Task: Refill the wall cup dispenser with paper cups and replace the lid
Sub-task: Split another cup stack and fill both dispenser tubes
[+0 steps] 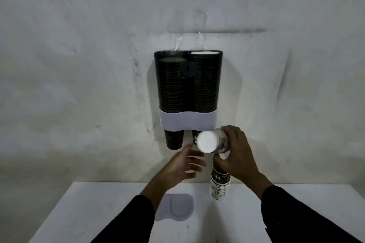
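A dark two-tube cup dispenser point(188, 85) hangs on the wall, both tubes holding stacked paper cups, its top uncovered. The right stack reaches the rim; the left sits a little lower. One cup pokes out under each tube below the pale band point(188, 121). My right hand point(236, 154) grips a short stack of cups point(212, 141) turned sideways, white bottom toward me. A second cup stack point(219, 182) stands on the table below that hand. My left hand point(182, 163) is open, fingers spread, just left of the held cups. The grey lid point(177, 209) lies on the white table.
The white table point(98, 213) spans the bottom of the view against a rough pale wall point(79, 65). A strip of clear plastic film point(203, 31) hangs on the wall above the dispenser.
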